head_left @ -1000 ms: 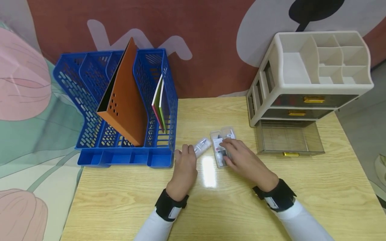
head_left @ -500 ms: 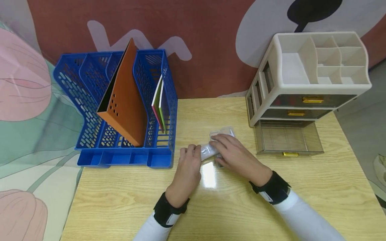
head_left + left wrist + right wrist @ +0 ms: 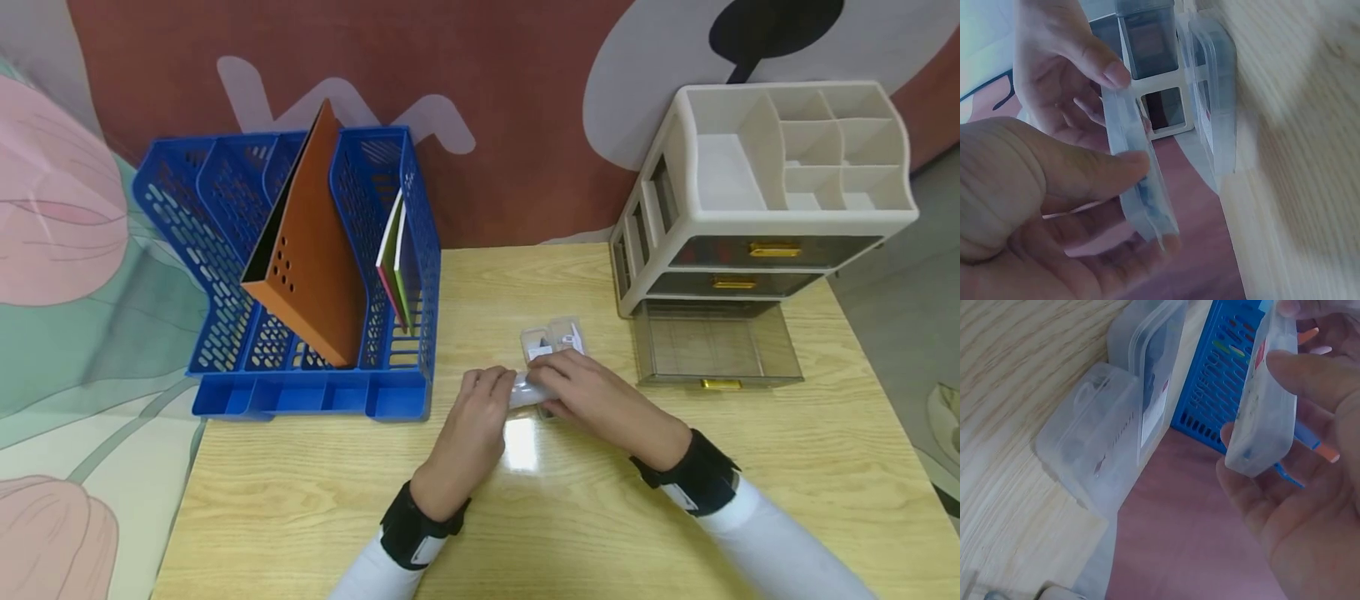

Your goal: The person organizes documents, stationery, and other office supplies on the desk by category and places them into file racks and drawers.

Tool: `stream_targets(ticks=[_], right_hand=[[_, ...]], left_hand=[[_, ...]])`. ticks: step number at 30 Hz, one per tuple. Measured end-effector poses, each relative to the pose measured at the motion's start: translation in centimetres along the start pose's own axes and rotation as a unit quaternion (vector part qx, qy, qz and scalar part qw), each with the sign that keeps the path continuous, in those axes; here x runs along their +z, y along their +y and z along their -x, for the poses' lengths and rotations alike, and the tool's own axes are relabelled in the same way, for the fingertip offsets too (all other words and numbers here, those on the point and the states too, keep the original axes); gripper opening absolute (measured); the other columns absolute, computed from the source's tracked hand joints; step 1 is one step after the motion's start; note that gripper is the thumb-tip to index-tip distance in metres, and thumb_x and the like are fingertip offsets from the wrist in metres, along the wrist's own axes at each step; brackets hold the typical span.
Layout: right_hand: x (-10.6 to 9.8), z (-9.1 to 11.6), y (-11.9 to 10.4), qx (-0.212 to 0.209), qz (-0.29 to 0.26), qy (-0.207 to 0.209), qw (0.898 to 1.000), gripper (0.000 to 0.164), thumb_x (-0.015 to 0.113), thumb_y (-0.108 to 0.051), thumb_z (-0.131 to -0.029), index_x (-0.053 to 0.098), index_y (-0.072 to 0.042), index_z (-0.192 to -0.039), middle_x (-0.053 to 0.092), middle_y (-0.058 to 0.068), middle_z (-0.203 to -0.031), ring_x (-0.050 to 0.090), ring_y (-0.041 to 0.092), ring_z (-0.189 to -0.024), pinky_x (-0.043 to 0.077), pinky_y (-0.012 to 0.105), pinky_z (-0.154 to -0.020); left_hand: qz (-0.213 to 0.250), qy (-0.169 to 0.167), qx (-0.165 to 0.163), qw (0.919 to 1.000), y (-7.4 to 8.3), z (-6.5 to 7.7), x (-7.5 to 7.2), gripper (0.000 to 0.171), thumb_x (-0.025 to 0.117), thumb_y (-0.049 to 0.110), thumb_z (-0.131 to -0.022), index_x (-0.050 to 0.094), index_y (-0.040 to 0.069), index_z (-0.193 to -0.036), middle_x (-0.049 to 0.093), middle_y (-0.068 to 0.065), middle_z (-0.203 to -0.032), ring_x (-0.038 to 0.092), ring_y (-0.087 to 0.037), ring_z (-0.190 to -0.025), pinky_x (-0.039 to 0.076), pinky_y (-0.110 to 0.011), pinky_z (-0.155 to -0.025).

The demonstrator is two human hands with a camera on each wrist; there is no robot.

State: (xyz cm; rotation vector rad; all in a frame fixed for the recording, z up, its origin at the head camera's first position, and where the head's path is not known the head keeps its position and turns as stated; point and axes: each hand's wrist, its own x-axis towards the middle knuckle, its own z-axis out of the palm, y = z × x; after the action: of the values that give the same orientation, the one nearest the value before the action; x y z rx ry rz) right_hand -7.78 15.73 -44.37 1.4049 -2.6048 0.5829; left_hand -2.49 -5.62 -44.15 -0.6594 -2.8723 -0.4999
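Note:
A small translucent plastic box (image 3: 525, 393) is held between my two hands, above the wooden table. My left hand (image 3: 468, 433) pinches its left end, thumb on one face and fingers on the other, as the left wrist view shows. My right hand (image 3: 600, 404) grips the right end in the same way. The right wrist view shows the box (image 3: 1264, 422) with a red mark on its side; its contents are blurred. Just behind the right hand, two more clear plastic boxes rest on the table: one with a label (image 3: 537, 343) and another beside it (image 3: 567, 335).
At the left stands a blue plastic file rack (image 3: 311, 387) with an orange folder (image 3: 318, 250) and thin booklets (image 3: 395, 258). A white desktop organizer (image 3: 686, 192) stands at the right, its bottom clear drawer (image 3: 716, 346) pulled out. A patterned cloth (image 3: 517, 125) hangs behind the table.
My right hand has left the labelled box and taken hold of the held box's right end. My left hand has moved slightly right, bringing that box in front of the other two.

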Motion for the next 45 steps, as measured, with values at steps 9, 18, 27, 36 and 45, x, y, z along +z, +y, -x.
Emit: stream_targets(ticks=[9,18,27,36,45], right_hand=[[-0.8,2.4,-0.1,0.006,-0.005,0.025,1.0,0.044,0.082,-0.016,-0.086,0.07,-0.017,-0.129,0.069,0.007,-0.127,0.066,0.025,-0.113,0.058,0.042,-0.093],[-2.0,4.6,0.3,0.031,0.005,0.067,0.997,0.048,0.039,-0.047,-0.108,0.072,-0.021,-0.131,0.069,0.011,-0.125,0.068,0.029,-0.11,0.062,0.045,-0.084],[-4.6,6.7,1.0,0.062,0.043,0.095,0.993,0.051,0.036,-0.047,-0.109,0.07,-0.018,-0.132,0.069,0.013,-0.124,0.069,0.032,-0.102,0.061,0.047,-0.075],[-6.2,9.3,2.7,0.094,0.085,0.103,0.987,0.061,0.03,-0.055,-0.109,0.072,-0.014,-0.127,0.068,0.017,-0.119,0.069,0.035,-0.095,0.061,0.048,-0.067],[-7.7,11.3,4.9,0.126,0.103,0.119,0.98,0.068,0.03,-0.057,-0.108,0.072,-0.007,-0.127,0.068,0.021,-0.117,0.068,0.038,-0.094,0.059,0.053,-0.067]], left_hand=[[0.024,0.03,0.087,0.9955,-0.2,0.2,0.3,0.038,0.06,-0.01,-0.093,0.065,-0.004,-0.13,0.067,-0.015,-0.133,0.061,-0.026,-0.122,0.05,-0.033,-0.109],[0.018,0.032,0.1,0.9943,-0.7,0.1,0.0,0.052,0.075,0.011,-0.093,0.058,-0.002,-0.141,0.057,-0.018,-0.148,0.055,-0.03,-0.137,0.042,-0.041,-0.119],[0.004,0.012,0.082,0.9965,-2.1,0.7,0.2,0.062,0.074,0.022,-0.095,0.052,-0.002,-0.147,0.046,-0.021,-0.158,0.044,-0.036,-0.147,0.034,-0.046,-0.124],[-0.009,-0.012,0.056,0.9983,-3.5,1.4,0.6,0.065,0.071,0.028,-0.097,0.048,0.002,-0.152,0.033,-0.019,-0.166,0.037,-0.041,-0.151,0.035,-0.052,-0.123],[-0.019,-0.041,0.046,0.9979,-4.5,2.4,0.8,0.077,0.067,0.037,-0.099,0.031,0.013,-0.163,0.025,-0.009,-0.172,0.029,-0.039,-0.156,0.037,-0.062,-0.118]])
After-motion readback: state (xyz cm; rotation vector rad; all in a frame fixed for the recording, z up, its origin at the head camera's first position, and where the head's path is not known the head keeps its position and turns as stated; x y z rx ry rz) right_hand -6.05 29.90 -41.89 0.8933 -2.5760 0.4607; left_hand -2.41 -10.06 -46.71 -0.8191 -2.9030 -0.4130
